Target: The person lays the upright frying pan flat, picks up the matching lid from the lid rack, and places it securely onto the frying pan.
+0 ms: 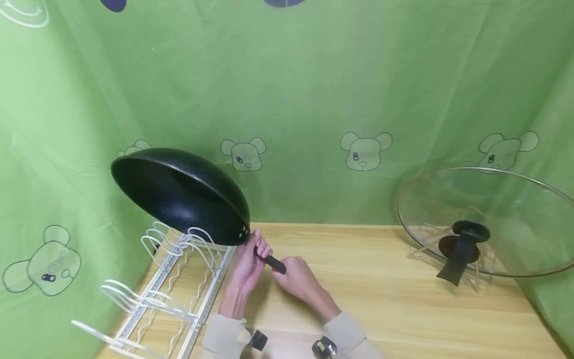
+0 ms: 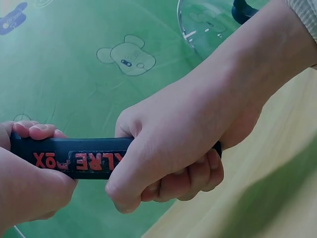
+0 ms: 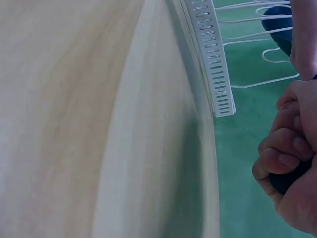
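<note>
A black wok (image 1: 197, 184) is tilted on its side over the far end of a white wire rack (image 1: 210, 296), its hollow facing down and toward me. My left hand (image 1: 248, 264) grips the black handle (image 1: 276, 264) close to the wok's rim. Farther back on that handle, my right hand (image 1: 299, 279) holds the end. In the left wrist view, red lettering shows on the handle (image 2: 84, 158) between both hands. The right wrist view shows curled fingers (image 3: 282, 148) of the right hand around the handle's end. Whether the wok touches the rack's wire loops cannot be told.
A large glass lid (image 1: 529, 214) with a black knob leans on a small stand (image 1: 477, 279) at the right of the wooden table (image 1: 381, 299). Green cloth (image 1: 305, 99) hangs behind and at both sides. The rack's upright wire dividers stand along the left.
</note>
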Demonstrator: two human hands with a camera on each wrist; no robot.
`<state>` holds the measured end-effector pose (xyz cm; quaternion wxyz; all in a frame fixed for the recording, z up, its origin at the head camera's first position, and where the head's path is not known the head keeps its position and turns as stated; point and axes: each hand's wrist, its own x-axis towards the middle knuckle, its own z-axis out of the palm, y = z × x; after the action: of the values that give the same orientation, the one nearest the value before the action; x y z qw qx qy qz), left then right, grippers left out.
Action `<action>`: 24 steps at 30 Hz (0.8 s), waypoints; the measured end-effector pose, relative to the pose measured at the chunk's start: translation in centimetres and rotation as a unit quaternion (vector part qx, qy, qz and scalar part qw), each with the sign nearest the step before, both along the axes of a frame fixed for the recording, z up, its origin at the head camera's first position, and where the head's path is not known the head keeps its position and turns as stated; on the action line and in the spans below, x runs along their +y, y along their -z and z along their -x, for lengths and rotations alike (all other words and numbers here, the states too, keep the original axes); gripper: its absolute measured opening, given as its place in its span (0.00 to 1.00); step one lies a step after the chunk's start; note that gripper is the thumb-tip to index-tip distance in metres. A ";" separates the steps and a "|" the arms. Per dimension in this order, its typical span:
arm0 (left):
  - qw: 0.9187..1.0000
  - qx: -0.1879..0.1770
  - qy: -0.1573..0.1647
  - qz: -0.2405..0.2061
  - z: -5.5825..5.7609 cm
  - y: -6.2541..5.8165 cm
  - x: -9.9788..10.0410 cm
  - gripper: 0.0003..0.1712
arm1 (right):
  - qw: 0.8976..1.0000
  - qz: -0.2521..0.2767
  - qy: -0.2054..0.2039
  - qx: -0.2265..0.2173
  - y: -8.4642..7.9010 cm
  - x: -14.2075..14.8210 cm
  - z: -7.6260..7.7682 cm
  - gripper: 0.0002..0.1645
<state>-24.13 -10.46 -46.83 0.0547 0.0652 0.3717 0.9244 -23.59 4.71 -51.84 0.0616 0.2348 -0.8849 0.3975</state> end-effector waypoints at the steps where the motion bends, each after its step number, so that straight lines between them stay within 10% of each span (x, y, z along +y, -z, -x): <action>1: 1.000 0.001 -0.001 0.003 -0.1 -0.1 0.1 0.14 | 1.000 0.001 0.001 0.001 -0.1 0.1 -0.1 0.22; 24: 0.995 0.057 0.043 0.073 -2.7 -2.5 1.3 0.15 | 0.997 0.060 0.019 0.053 -1.0 0.9 -3.3 0.25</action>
<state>-21.40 -9.12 -44.34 0.0781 0.1297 0.4374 0.8864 -20.33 5.63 -50.83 0.1296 0.2341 -0.8595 0.4356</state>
